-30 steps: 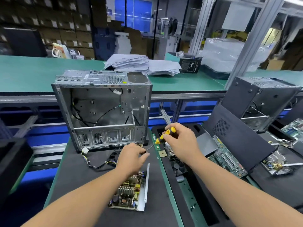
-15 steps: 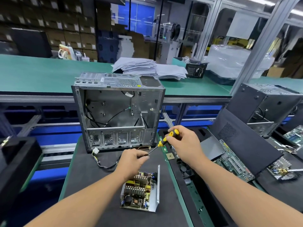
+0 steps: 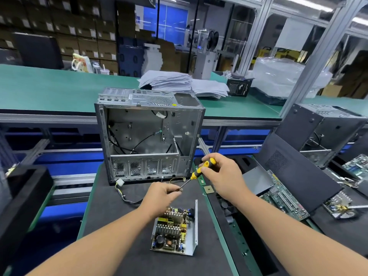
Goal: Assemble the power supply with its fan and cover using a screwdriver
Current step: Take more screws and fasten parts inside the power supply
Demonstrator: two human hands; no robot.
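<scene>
Power supply (image 3: 175, 231), an open circuit board on a bent grey metal plate, lies flat on the black mat (image 3: 111, 216), long axis running away from the person. Right hand (image 3: 223, 176) grips the yellow-black screwdriver (image 3: 197, 173), slanting down-left; left hand (image 3: 161, 198) pinches its tip.

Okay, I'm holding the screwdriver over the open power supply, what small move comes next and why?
Probably lower the screwdriver toward the power supply. The right hand grips its handle and the left hand pinches at its tip, both above the board, which lies uncovered on the mat.
</scene>
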